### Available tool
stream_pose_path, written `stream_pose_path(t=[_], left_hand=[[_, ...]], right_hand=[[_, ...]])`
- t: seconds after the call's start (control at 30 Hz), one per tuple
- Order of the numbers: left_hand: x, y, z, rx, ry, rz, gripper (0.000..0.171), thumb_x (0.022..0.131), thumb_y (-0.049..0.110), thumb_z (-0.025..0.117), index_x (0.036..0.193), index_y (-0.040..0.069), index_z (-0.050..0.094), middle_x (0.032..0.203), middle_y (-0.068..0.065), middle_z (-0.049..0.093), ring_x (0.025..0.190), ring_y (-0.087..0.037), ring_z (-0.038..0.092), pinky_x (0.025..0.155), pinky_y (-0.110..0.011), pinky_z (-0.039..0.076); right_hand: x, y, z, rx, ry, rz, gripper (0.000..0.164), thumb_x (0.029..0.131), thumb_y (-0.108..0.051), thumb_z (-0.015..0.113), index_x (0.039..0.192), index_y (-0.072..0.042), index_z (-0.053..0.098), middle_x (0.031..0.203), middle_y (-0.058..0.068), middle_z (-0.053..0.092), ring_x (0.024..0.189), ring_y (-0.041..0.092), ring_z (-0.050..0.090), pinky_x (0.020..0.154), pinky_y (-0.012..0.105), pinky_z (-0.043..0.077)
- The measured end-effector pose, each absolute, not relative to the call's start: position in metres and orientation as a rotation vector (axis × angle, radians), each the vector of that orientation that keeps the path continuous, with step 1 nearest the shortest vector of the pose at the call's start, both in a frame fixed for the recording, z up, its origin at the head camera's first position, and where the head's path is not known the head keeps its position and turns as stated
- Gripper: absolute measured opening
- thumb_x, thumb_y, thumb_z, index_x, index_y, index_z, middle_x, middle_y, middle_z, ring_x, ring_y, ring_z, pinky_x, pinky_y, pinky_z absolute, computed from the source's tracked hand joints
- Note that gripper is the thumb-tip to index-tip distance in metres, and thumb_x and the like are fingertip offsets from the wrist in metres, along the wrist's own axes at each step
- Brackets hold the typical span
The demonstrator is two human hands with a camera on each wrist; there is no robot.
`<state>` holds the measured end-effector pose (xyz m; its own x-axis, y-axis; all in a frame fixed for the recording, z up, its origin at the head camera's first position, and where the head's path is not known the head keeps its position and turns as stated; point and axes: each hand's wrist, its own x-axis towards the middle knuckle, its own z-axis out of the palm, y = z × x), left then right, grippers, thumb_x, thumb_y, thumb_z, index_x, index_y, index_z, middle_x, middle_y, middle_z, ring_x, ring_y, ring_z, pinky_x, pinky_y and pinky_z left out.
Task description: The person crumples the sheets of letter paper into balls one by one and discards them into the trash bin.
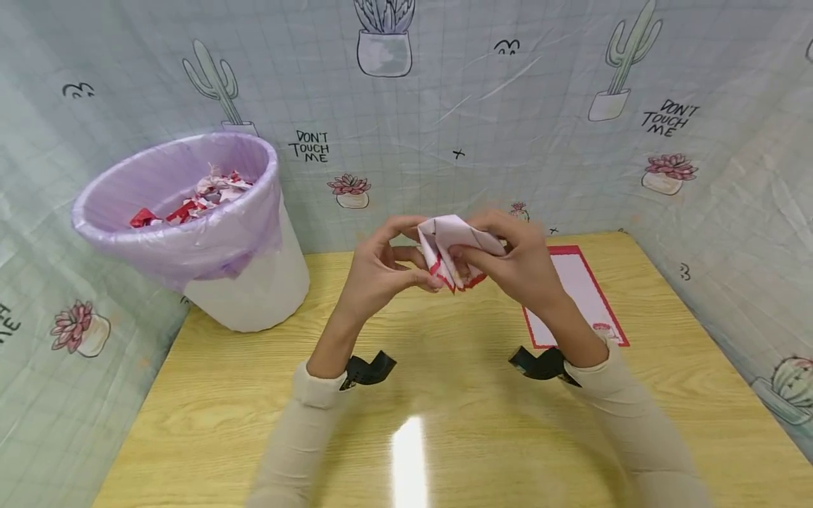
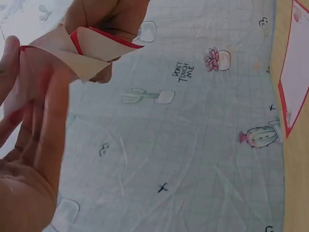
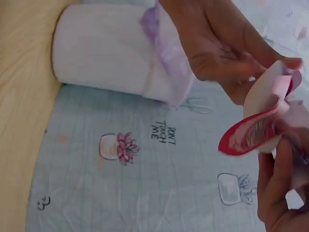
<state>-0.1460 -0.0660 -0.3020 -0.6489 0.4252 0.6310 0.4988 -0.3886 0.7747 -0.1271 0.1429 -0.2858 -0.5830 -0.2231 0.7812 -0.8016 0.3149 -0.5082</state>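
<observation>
A folded sheet of paper (image 1: 452, 229), pale with red edges, is held up between both hands above the table. My left hand (image 1: 375, 271) pinches its left side, with fingers behind and the thumb near the lower red edge. On the other side my right hand (image 1: 527, 264) grips the paper, its thumb pressed on the near face. In the left wrist view the folded paper (image 2: 58, 46) shows overlapping pointed flaps. From the right wrist, the paper (image 3: 260, 123) bulges apart in layers, with a printed red-rimmed flap. Some fingertips are hidden behind the paper.
A white bin (image 1: 254, 296) with a purple liner (image 1: 178, 152) stands at the left, with red and white paper scraps (image 1: 203, 197) inside. A flat red-bordered sheet (image 1: 574, 289) lies on the wooden table (image 1: 457, 423), partly behind the right forearm. Patterned sheeting (image 1: 444, 106) hangs around the table.
</observation>
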Motion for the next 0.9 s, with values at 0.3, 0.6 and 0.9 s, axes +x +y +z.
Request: stream_pose_path(t=[0.3, 0.6, 0.9], left_hand=[[-0.148, -0.057, -0.297, -0.989, -1.778, -2.012, 0.038, 0.086, 0.010, 0.080, 0.117, -0.003, 0.064, 0.096, -0.006, 0.066, 0.065, -0.019, 0.065, 0.054, -0.033, 0.057], [-0.155, -0.056, -0.307, -0.795, -1.296, -2.862, 0.015, 0.100, 0.022, 0.062, 0.111, 0.013, 0.059, 0.097, -0.003, 0.063, 0.079, -0.011, 0.067, 0.065, -0.021, 0.058], [-0.139, -0.030, -0.314, -0.740, -1.169, -3.120, 0.016, 0.110, 0.009, 0.037, 0.116, 0.015, 0.051, 0.107, -0.007, 0.061, 0.088, -0.014, 0.070, 0.079, -0.028, 0.061]], right_hand=[[-0.114, 0.142, -0.292, 0.960, -2.114, 1.415, 0.062, 0.084, 0.012, 0.075, 0.141, -0.002, 0.054, 0.121, 0.017, 0.068, 0.094, 0.023, 0.070, 0.069, 0.023, 0.060], [-0.124, 0.156, -0.294, 1.530, -1.948, 1.435, 0.055, 0.082, 0.015, 0.075, 0.135, 0.004, 0.062, 0.128, 0.004, 0.068, 0.103, 0.018, 0.067, 0.084, 0.033, 0.060], [-0.120, 0.139, -0.299, 1.193, -1.719, 1.307, 0.037, 0.089, -0.031, 0.077, 0.104, 0.003, 0.075, 0.091, 0.016, 0.066, 0.081, 0.018, 0.064, 0.078, 0.020, 0.057]])
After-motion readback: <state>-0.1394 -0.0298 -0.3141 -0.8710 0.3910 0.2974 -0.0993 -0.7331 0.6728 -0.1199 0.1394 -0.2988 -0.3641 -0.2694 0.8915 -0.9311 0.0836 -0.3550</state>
